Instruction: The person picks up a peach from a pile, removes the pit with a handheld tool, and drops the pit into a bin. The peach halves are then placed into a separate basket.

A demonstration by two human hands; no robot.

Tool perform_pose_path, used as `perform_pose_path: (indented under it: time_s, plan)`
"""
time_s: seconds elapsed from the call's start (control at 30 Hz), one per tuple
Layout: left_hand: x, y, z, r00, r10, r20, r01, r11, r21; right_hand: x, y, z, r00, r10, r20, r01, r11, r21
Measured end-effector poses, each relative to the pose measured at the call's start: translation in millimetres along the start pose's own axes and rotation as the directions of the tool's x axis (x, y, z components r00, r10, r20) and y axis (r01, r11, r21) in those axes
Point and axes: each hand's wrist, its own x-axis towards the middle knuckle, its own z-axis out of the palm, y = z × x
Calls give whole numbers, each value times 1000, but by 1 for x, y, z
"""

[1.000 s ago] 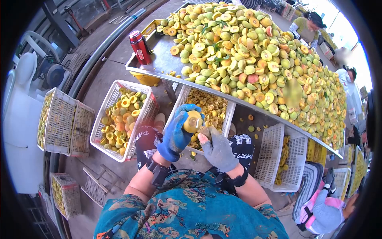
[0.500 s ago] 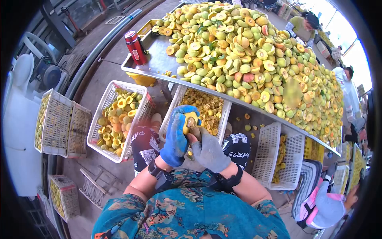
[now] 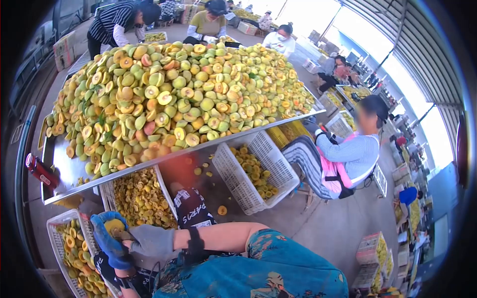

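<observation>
My left hand point(image 3: 105, 243), in a blue glove, is wrapped around a yellow-green peach half point(image 3: 115, 226) at the lower left. Close against it is my right hand point(image 3: 151, 241), in a grey glove, with its fingers closed at the fruit's near side. What those fingers grip is hidden. Beyond the hands, a white crate point(image 3: 168, 194) holds brownish-yellow fruit scraps. Left of my left hand, another white crate point(image 3: 63, 216) contains hollowed yellow fruit halves.
A metal table point(image 3: 198, 147) bears a large heap of halved fruit point(image 3: 189, 94). A red can point(image 3: 41, 171) stands on its left corner. Right of my knee are a white crate point(image 3: 229, 181) with fruit halves and a seated person point(image 3: 350, 151). More people work behind the table.
The view has swung to the right, so the hands now appear at the lower left and more of the hall shows. Both hands stay together at the peach half.
</observation>
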Motion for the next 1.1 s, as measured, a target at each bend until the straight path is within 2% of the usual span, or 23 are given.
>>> perform_pose_path:
  time_s: [0.07, 0.1, 0.17, 0.23, 0.3, 0.37, 0.4, 0.47, 0.5, 0.53, 0.57, 0.6, 0.67, 0.7, 0.8, 0.83, 0.9, 0.93, 0.97, 1.0, 1.03, 1.07, 1.1]
  plan:
    - [4, -3, 1, 997, 42, -63, -41, 999, 33, 0, 0, 0, 999, 52, 5, -50, 973, -226]
    - [4, -2, -1, 998, 58, 6, -58, 997, 50, 0, 4, 3, 999, 53, -1, -52, 973, -223]
    - [4, -2, -4, 999, 52, 3, -52, 998, 34, 2, 16, 6, 1000, 25, 13, -26, 999, 47]
    - [9, -7, -15, 999, 46, 0, -46, 999, 20, 6, 26, 10, 997, 57, 50, -62, 993, 104]
    - [19, -18, -35, 979, 106, 172, -111, 994, 19, 6, 27, 10, 992, 86, 92, -100, 983, 157]
    - [14, 18, -13, 958, 47, 281, -87, 987, 134, 5, 26, 7, 993, -8, 121, 23, 992, -120]
    - [9, 33, -2, 926, -27, 376, -73, 966, 248, 5, 28, 11, 992, -7, 123, 21, 993, -115]
    - [10, 35, -1, 937, -3, 348, -71, 977, 200, 6, 25, 11, 994, -20, 111, 5, 991, 134]
    - [14, 32, -7, 921, 24, 389, -88, 985, 146, 5, 25, 9, 993, -17, 119, 1, 991, 136]
    - [17, 28, -11, 901, 51, 431, -102, 990, 94, 3, 10, 1, 980, 80, 181, -125, 960, 250]
    - [14, 22, -8, 931, 111, 348, -133, 990, 42, 3, 2, -3, 953, 166, 253, -250, 902, 353]
    - [16, 14, -11, 933, 107, 344, -131, 990, 47, 4, 4, -2, 952, 165, 257, -252, 899, 358]
    - [22, 13, -15, 924, 93, 372, -120, 992, 50, 8, 18, -1, 961, 92, 260, -152, 963, 220]
    - [19, 21, -9, 944, 56, 326, -116, 979, 167, 11, 36, 11, 996, -36, 81, 28, 996, 90]
    - [31, 13, -14, 905, -25, 425, -91, 964, 250, 14, 49, 25, 1000, -3, -28, 3, 1000, 16]
    - [25, 13, -10, 930, -8, 369, -70, 978, 198, 14, 45, 24, 1000, -8, -9, 8, 1000, 17]
    - [28, 23, -9, 859, 165, 485, -304, 926, 224, 9, 32, 17, 932, 303, 199, -361, 819, 446]
    - [27, 21, -10, 827, 233, 511, -417, 865, 280, 10, 42, 17, 966, 210, 150, -252, 889, 382]
    - [16, 31, 7, 841, 316, 439, -505, 751, 425, 9, 45, 16, 999, -28, -32, 36, 949, 313]
    - [25, -4, -9, 957, -58, 284, 113, 977, -181, 11, 41, 4, 935, 257, 242, -339, 848, 408]
    - [27, -10, -5, 975, -117, 189, 164, 952, -257, 10, 14, -3, 935, 277, 221, -354, 762, 543]
    - [26, 1, 4, 973, -25, 231, 40, 997, -62, 13, 23, -5, 981, 167, 102, -191, 933, 306]
    - [32, -1, 3, 961, -147, 232, 199, 954, -223, 13, 42, -1, 992, 118, 48, -125, 974, 188]
